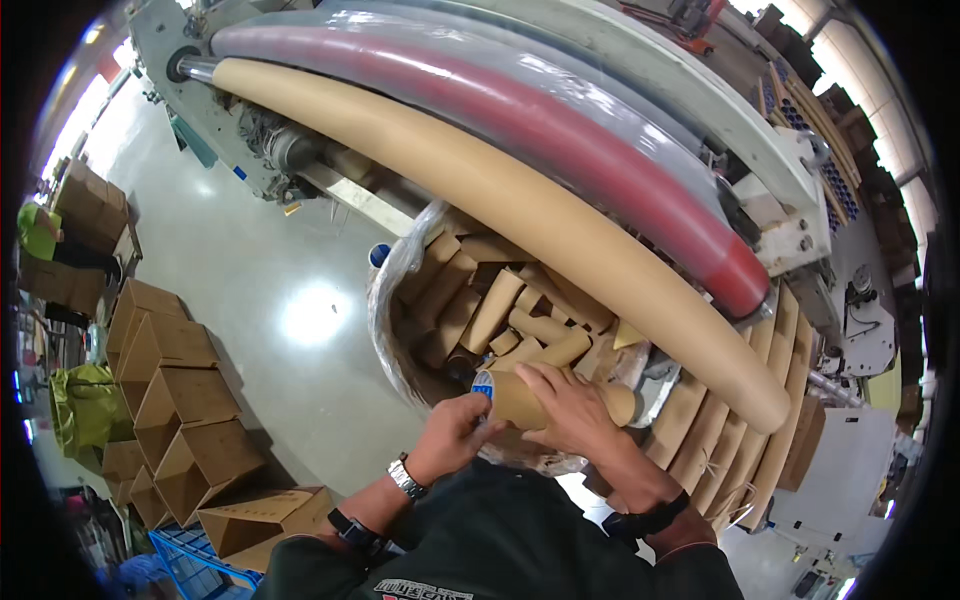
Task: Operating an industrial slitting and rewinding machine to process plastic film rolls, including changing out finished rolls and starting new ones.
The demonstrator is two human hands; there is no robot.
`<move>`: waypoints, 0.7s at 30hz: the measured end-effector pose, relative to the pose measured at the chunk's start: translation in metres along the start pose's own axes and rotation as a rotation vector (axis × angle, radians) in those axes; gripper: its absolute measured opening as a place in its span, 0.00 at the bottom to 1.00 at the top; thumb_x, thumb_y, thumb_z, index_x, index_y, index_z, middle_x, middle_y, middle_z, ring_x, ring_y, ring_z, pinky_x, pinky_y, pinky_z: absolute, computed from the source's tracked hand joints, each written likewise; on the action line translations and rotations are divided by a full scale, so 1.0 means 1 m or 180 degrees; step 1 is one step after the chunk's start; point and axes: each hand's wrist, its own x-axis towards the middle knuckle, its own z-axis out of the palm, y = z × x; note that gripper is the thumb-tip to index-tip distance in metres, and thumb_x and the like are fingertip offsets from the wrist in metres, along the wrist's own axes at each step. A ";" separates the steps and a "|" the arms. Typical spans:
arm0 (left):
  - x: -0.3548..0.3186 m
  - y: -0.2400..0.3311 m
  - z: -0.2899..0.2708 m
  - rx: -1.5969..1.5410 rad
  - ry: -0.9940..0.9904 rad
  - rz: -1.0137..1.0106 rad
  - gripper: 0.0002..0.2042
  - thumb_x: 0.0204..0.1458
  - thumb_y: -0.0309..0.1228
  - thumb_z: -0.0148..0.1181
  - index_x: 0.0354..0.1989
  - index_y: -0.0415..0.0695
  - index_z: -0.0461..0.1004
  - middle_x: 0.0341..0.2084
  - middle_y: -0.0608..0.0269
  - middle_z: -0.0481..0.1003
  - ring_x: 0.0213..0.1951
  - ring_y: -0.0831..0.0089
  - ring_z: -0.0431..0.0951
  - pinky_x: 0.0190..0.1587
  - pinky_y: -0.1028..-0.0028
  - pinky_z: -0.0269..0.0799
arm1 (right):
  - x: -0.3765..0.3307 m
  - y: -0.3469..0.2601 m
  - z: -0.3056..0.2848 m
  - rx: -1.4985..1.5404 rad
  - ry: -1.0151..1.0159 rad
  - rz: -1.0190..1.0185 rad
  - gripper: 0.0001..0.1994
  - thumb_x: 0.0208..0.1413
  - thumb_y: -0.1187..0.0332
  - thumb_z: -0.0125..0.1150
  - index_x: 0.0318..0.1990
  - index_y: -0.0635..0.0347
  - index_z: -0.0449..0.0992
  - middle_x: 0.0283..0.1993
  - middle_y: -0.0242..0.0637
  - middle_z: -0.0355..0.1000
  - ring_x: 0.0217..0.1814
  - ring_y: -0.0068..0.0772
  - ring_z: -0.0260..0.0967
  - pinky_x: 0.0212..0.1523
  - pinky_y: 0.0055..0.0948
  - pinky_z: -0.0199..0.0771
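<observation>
A short brown cardboard tube lies crosswise in front of my body, above the near rim of a bin. My right hand is closed over it from above, fingers wrapped on its wall. My left hand is closed at the tube's left end, its fingertips by a blue label there; the exact grip of those fingers is partly hidden. Beneath lies the plastic-lined bin, which holds several loose cut cardboard tubes.
A long brown roll runs across a machine just beyond the bin, with a red film-wrapped roll behind it. Long cardboard tubes lie stacked at right. Open cartons and a blue crate stand left. A person is far left.
</observation>
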 end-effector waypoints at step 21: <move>0.195 0.090 0.031 -0.3960 0.2276 0.0440 0.25 0.50 0.32 0.63 0.53 0.40 0.58 0.46 0.59 0.67 0.47 0.71 0.69 0.50 0.69 0.68 | -0.237 0.057 -0.164 0.0068 0.0717 0.2969 0.19 0.56 0.61 0.58 0.53 0.56 0.68 0.41 0.40 0.72 0.46 0.39 0.70 0.46 0.40 0.73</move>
